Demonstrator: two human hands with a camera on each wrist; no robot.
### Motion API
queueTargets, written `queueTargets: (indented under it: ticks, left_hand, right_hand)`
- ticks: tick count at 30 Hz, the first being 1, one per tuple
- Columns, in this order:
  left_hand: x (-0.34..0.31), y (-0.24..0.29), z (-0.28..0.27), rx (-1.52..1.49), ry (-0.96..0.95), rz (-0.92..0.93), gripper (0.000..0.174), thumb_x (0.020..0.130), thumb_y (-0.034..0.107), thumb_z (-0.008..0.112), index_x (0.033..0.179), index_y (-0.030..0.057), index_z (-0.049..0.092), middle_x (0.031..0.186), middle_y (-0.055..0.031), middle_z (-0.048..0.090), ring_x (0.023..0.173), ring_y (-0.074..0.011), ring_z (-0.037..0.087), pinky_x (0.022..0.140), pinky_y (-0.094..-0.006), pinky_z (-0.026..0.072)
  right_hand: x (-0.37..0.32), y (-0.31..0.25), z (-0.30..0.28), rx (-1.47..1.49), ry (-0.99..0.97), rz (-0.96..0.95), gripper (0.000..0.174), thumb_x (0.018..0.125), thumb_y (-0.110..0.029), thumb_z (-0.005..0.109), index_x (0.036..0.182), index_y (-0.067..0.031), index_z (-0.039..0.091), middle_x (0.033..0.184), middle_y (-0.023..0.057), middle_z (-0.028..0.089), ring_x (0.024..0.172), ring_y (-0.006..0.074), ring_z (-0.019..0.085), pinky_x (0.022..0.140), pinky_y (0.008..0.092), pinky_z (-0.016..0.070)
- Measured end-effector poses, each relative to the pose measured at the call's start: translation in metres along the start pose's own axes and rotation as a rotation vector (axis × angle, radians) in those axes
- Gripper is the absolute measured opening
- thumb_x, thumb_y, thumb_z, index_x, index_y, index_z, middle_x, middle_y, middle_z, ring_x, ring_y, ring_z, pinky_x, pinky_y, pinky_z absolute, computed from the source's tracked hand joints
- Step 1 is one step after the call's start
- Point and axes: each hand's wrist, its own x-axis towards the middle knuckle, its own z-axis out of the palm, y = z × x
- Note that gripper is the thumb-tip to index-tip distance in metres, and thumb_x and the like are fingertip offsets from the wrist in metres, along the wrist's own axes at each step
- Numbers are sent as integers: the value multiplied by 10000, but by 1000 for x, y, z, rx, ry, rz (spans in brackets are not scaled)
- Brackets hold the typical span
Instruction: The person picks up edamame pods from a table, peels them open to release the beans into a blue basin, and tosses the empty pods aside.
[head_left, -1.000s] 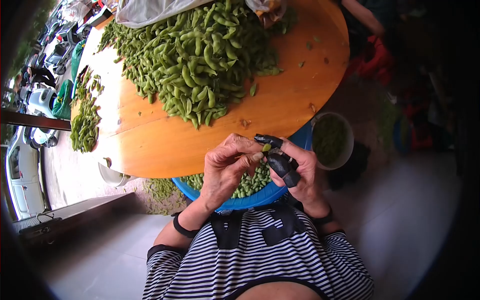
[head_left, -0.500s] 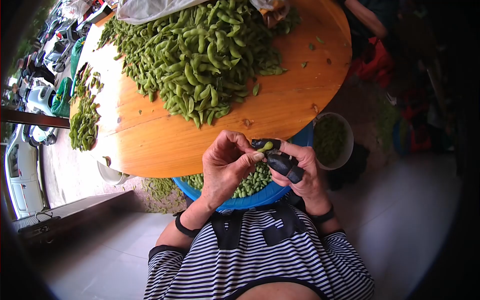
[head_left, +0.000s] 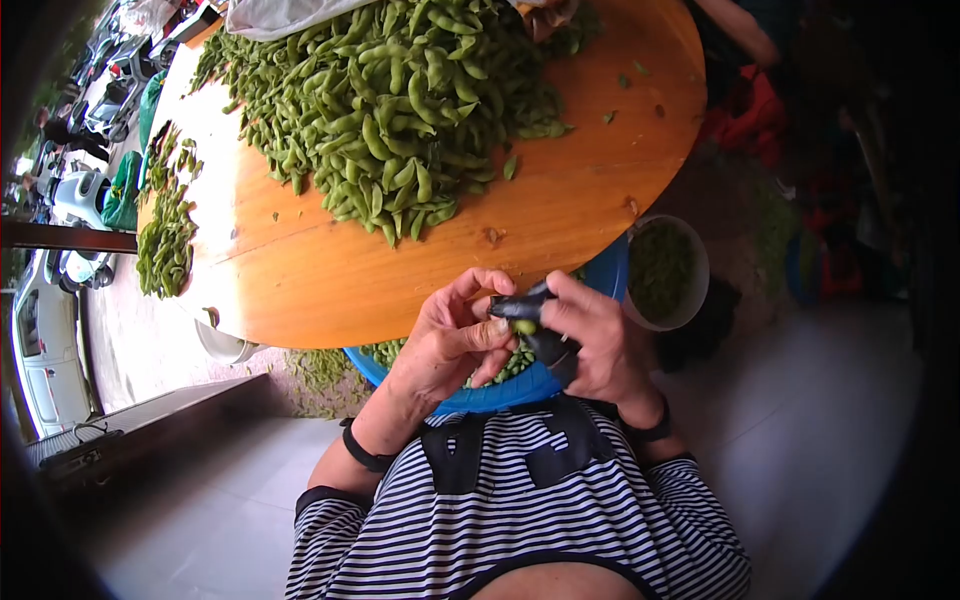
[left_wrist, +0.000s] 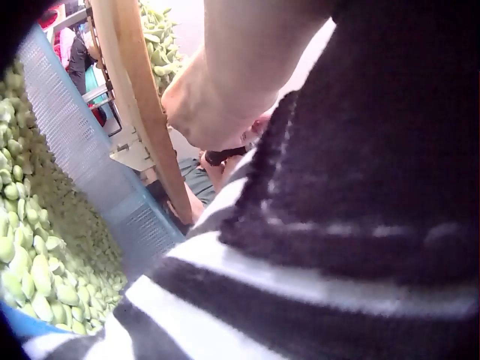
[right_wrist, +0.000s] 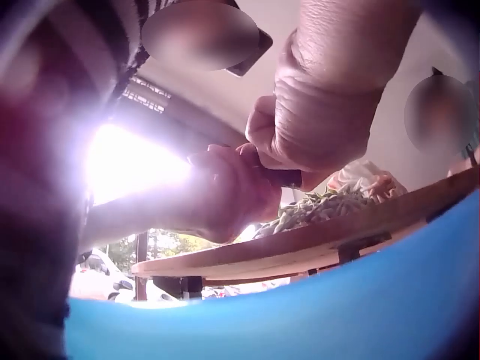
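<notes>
Both hands meet over a blue basin (head_left: 490, 400) of shelled green beans (head_left: 518, 366). A small green soybean pod (head_left: 525, 327) shows between them, mostly covered by fingers. My left hand (head_left: 450, 335) pinches it at thumb and fingertips, its other fingers loosely bent. Black covers wrap the thumb and index finger of my right hand (head_left: 592, 335), which grips the pod from the other side. Beans (left_wrist: 45, 262) fill much of the left wrist view's left side. In the right wrist view the hands overlap, and the pod is hidden.
A big heap of pods (head_left: 390, 110) covers the back of the round wooden table (head_left: 310, 290), whose edge runs just beyond the hands. More pods (head_left: 168, 240) lie at its left. A white bucket (head_left: 700, 275) stands at the right; another container (head_left: 225, 345) sits below the left edge.
The right hand has rolled over and closed in leftward, its covered index finger now across the pod. Less of the pod shows. The left fingers have spread a little.
</notes>
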Motion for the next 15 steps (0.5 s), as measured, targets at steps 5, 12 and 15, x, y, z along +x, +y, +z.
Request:
queueTargets:
  ticks: [5, 12, 15]
  left_hand:
    - [-21, -5, -14, 462, 92, 1, 181, 853, -14, 687, 1011, 11, 603, 764, -68, 641, 564, -137, 620, 451, -226, 455]
    - [-42, -10, -30, 1785, 92, 577, 177, 736, -113, 643, 839, 27, 611, 698, -85, 558, 583, -218, 602, 490, -343, 475]
    - [-47, -20, -51, 1995, 89, 596, 277, 654, -103, 610, 896, 32, 588, 723, -112, 522, 657, -289, 602, 534, -388, 489]
  right_hand:
    - [-5, 1, -8, 97, -217, -31, 248, 749, -28, 718, 972, 28, 624, 811, 96, 454, 653, 205, 505, 570, 323, 417]
    - [-18, 14, -21, 140, 65, 220, 265, 814, -31, 618, 1063, 55, 650, 729, 77, 465, 631, 169, 459, 568, 278, 371]
    - [-22, 17, -18, 75, 57, 251, 237, 793, -113, 635, 954, 59, 655, 748, 87, 543, 634, 170, 528, 585, 276, 400]
